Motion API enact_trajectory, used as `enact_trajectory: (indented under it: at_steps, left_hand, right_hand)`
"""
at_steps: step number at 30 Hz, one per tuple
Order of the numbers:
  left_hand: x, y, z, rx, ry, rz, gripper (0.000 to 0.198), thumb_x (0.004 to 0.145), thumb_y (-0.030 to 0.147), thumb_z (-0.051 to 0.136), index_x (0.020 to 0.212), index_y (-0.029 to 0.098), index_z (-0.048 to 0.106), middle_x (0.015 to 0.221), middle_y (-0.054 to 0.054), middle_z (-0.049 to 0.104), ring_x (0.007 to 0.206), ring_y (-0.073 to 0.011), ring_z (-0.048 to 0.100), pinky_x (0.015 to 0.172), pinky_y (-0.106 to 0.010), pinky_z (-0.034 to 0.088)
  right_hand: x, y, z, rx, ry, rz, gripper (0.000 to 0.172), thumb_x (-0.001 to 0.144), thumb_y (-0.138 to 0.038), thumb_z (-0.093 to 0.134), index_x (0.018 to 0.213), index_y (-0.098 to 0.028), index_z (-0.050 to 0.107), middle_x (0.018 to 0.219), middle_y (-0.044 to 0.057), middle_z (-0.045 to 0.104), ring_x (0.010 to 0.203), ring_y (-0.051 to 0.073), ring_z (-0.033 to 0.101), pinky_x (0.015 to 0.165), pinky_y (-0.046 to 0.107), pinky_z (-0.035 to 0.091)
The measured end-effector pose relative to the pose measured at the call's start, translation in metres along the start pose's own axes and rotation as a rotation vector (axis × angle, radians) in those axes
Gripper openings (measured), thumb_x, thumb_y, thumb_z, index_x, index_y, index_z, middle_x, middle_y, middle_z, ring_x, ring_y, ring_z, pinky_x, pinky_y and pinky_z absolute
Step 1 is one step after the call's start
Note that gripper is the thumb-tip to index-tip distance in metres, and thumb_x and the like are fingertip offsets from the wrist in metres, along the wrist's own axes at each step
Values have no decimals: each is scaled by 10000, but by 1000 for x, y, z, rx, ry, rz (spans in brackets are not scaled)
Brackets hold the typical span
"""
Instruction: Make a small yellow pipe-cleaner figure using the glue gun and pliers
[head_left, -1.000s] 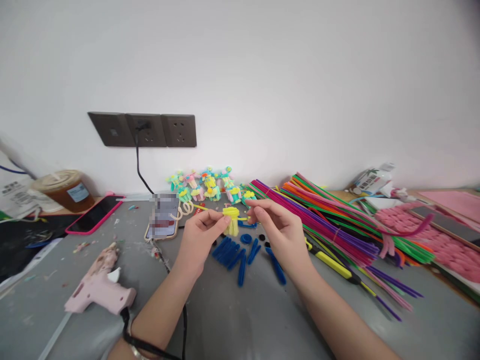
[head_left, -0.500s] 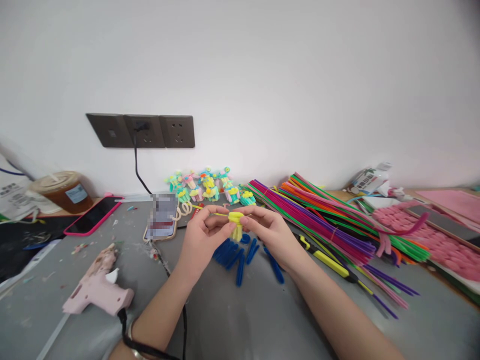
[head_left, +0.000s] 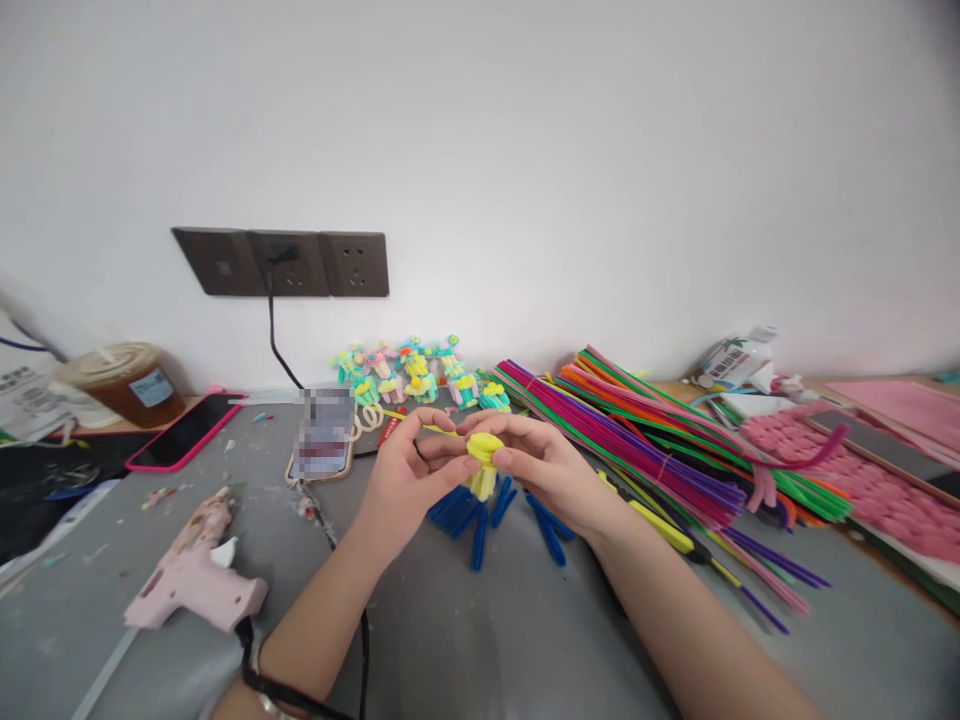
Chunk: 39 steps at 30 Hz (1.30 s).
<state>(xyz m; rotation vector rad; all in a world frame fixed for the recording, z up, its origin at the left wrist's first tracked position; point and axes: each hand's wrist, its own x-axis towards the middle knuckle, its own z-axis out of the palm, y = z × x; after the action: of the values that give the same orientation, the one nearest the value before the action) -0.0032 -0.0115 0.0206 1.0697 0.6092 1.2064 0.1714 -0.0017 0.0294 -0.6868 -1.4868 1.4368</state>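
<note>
Between my two hands is a small yellow pipe-cleaner piece (head_left: 484, 462), with a coiled round top and paler strands hanging below. My left hand (head_left: 424, 460) pinches its left side with the thumb and fingers. On its other side my right hand (head_left: 536, 455) grips it the same way. A yellow stem (head_left: 439, 430) runs leftward behind my left fingers; whether it joins the piece I cannot tell. Under my hands, several folded blue pipe-cleaner pieces (head_left: 478, 540) lie on the grey table (head_left: 465, 640), partly hidden.
Colourful small pipe-cleaner figures (head_left: 416, 375) stand against the wall. Bundled pipe cleaners (head_left: 637, 440) and a yellow-black tool (head_left: 664, 527) lie right. Leftward are a pink glue gun (head_left: 199, 575) with its cord, a phone (head_left: 324, 440), a pink-cased phone (head_left: 187, 430) and a drink cup (head_left: 131, 380).
The yellow piece has come slightly lower and to the right, and its coiled top is tilted more toward me. Both hands still hold it.
</note>
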Motion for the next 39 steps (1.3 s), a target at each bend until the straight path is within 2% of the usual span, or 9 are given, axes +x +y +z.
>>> enact_trajectory:
  at_steps: [9,13,16,20,23,27,30,36,39]
  left_hand:
    - [-1,-1,-1,28,2,18,346,714,250,821,864,207,513,772,2,762,704,-109,697,633,-175,525]
    - [-1,2,-1,132,50,69,326,733,259,791,856,219,492,817,-12,767,787,-148,728,686,-216,558]
    - [-1,2,-2,253,102,141,297,747,250,761,848,224,483,837,-25,770,817,-181,742,733,-269,581]
    - [-4,0,-3,511,194,315,258,749,211,741,828,227,496,881,-31,765,854,-181,739,786,-279,576]
    - [-7,0,-4,723,206,471,247,774,202,725,798,235,481,919,-32,772,864,-173,739,763,-260,564]
    - [-9,2,-3,922,169,624,247,803,198,705,753,238,466,911,-21,787,849,-173,748,712,-241,551]
    - [-9,3,-3,1001,178,665,225,812,208,695,736,240,485,881,-28,789,838,-188,754,682,-250,554]
    - [-11,3,-2,1012,99,721,222,841,162,662,715,249,501,984,-12,786,971,-189,735,796,-276,567]
    - [-11,3,-2,1000,103,735,233,839,142,662,708,249,502,988,-6,787,985,-188,731,807,-274,569]
  right_hand:
    - [2,0,-3,-22,-28,-65,225,779,-428,762,920,-253,763,1100,60,671,1145,238,569,952,377,473]
    - [-1,0,-2,-36,-15,-31,349,798,-458,736,1089,-266,733,1166,64,689,1159,259,589,1013,414,444]
    - [-2,3,-2,-3,15,-3,454,829,-520,681,1205,-266,679,1235,79,678,1172,279,595,1033,446,424]
    - [0,6,-2,13,122,-26,435,870,-544,616,1184,-253,688,1168,80,701,1108,263,619,966,406,451]
    - [1,7,-1,17,188,-22,425,873,-545,610,1161,-245,696,1128,74,706,1053,242,632,910,367,468]
    - [0,4,3,24,127,-6,390,854,-481,661,1167,-249,679,1156,75,692,1088,244,623,939,376,471]
    - [-1,1,6,23,69,19,393,829,-427,703,1182,-260,662,1170,71,677,1117,242,614,963,377,476]
    - [-2,0,8,49,5,59,423,838,-412,688,1229,-261,629,1188,71,661,1148,236,589,991,377,459]
    - [-2,1,8,57,-6,68,428,841,-416,685,1236,-262,624,1197,70,659,1157,237,582,1003,381,446]
